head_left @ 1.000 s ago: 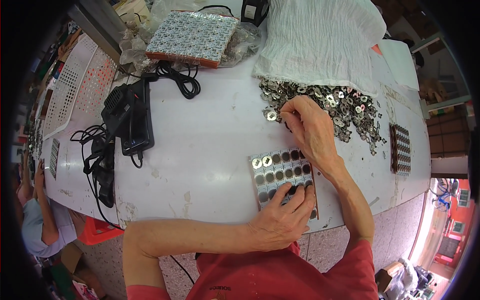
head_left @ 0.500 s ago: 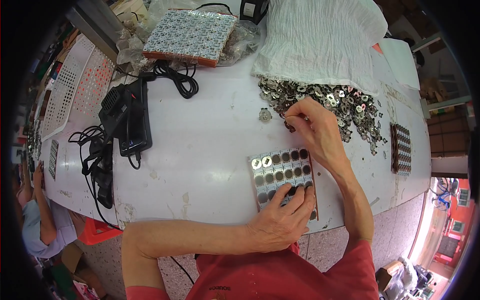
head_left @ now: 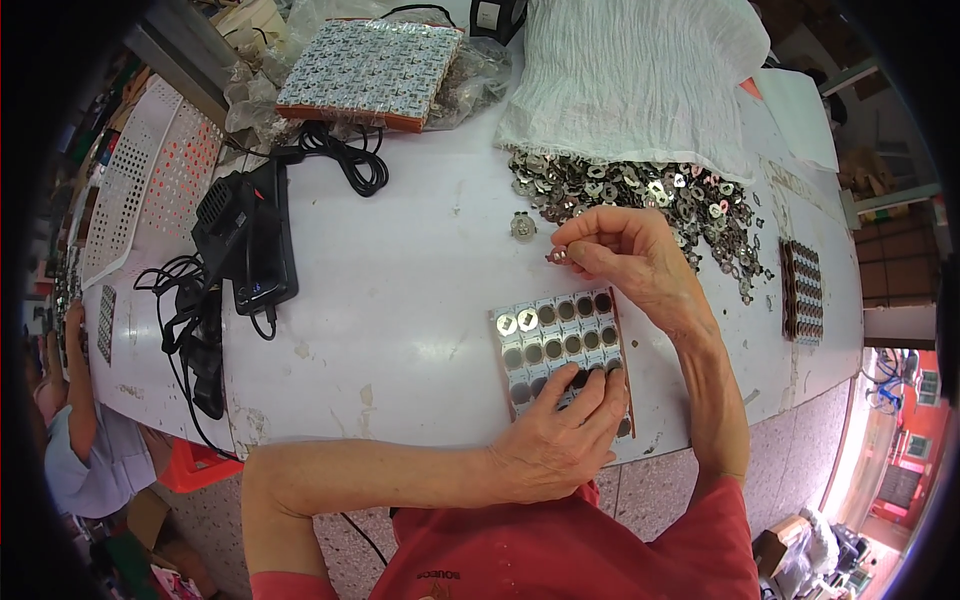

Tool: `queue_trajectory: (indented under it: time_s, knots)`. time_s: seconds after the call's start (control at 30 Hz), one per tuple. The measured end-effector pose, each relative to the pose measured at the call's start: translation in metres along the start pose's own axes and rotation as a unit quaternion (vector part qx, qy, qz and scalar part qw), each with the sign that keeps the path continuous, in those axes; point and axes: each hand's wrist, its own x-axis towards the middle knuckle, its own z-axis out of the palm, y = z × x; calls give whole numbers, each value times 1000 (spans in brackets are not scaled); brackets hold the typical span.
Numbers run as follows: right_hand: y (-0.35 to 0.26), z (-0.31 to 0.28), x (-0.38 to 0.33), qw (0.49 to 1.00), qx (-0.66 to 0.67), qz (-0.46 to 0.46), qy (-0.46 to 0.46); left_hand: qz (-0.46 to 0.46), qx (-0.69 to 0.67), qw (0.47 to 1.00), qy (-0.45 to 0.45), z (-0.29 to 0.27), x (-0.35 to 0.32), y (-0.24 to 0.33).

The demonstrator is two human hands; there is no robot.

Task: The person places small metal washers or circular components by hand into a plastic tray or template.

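Table (head_left: 400,300) lies bare left of tray (head_left: 560,345); left hand (head_left: 560,445) presses tray by the edge, right hand (head_left: 625,250) pinches washer (head_left: 556,257) above it.

Red short-sleeved shirt with small dark print at the chest, forearms bare, no gloves.

tray (head_left: 560,330) at table (head_left: 400,300) near edge | washer pile (head_left: 650,195) behind it | cloth (head_left: 630,80) behind pile | charger (head_left: 250,240) left
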Motion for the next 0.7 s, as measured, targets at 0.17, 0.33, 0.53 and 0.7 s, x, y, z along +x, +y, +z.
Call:
queue_trajectory:
  time_s: [0.17, 0.33, 0.53, 0.7]
  knots:
    - [-3, 8, -4, 1000, 11, -5, -16, 2, 7, 1000, -2, 1, 0, 0]
    - [-4, 13, -7, 999, -10, 14, -39, 4, 7, 1000, -4, 1, 0, 1]
    - [-4, 15, -8, 998, 13, 33, -52, 2, 3, 1000, -5, 0, 0, 1]
    - [-2, 14, -9, 998, 7, 20, -61, 5, 5, 1000, -4, 1, -1, 1]
